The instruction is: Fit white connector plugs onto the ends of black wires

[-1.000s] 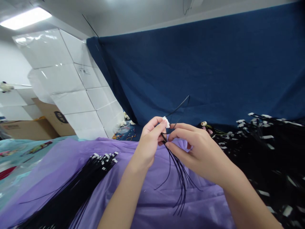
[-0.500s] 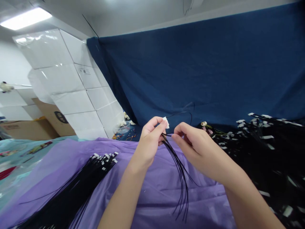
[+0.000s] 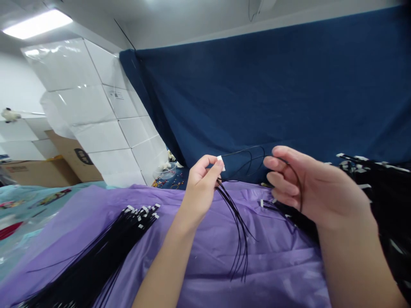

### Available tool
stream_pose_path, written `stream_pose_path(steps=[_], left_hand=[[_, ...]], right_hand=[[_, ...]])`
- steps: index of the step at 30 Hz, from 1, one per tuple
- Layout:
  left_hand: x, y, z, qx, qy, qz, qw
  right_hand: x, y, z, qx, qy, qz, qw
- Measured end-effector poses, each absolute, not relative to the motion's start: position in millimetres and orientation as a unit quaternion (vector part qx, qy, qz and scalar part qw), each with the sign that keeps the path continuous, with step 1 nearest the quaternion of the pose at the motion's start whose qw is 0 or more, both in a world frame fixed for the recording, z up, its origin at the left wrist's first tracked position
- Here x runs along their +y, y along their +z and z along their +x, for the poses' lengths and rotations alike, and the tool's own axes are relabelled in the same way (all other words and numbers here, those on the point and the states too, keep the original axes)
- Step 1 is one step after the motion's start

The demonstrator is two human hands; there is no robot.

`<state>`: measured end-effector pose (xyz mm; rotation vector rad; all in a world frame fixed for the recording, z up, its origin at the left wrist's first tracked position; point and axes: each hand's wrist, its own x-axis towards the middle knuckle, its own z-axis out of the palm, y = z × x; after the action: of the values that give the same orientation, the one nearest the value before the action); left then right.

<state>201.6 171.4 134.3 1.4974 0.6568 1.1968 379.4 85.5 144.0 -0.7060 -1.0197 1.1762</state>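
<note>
In the head view my left hand [image 3: 203, 186] is closed, pinching a white tag [image 3: 220, 163] at the end of thin black cords [image 3: 236, 214] that hang below it. My right hand [image 3: 310, 188] is raised to the right, palm in view, fingers curled. A single black cord [image 3: 297, 177] passes between its fingertips and across the palm. Loops of thin cord stretch between both hands. To the left, a thick bundle of black cords [image 3: 105, 252] with white tagged ends lies on the purple cloth [image 3: 269, 265].
A heap of black cords with white tags [image 3: 385, 188] lies at the right. Behind hangs a dark blue curtain [image 3: 257, 94]. White boxes [image 3: 96, 137] wrapped in clear plastic are stacked at the left, near a clear bowl [image 3: 165, 171] and a cardboard box [image 3: 69, 154].
My right hand has moved right and away from my left hand, turning its palm into view with a cord across it. My left hand stays nearly in place, still pinching the white tag.
</note>
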Motion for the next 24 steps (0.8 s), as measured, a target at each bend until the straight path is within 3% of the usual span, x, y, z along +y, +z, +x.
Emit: stream_pose_path(steps=[9,19,24], left_hand=[[171,134,201,0.274,0.488,0.637,0.529],[171,135,202,0.282,0.485,0.635,0.531],[170,134,203,0.283,0.476,0.636,0.537]], right_hand=[[86,145,399,-0.385,0.397,-0.356,0.753],[87,146,409,-0.267,0.327,-0.248,0.872],[89,142,418,-0.353,0.245,-0.217,0.877]])
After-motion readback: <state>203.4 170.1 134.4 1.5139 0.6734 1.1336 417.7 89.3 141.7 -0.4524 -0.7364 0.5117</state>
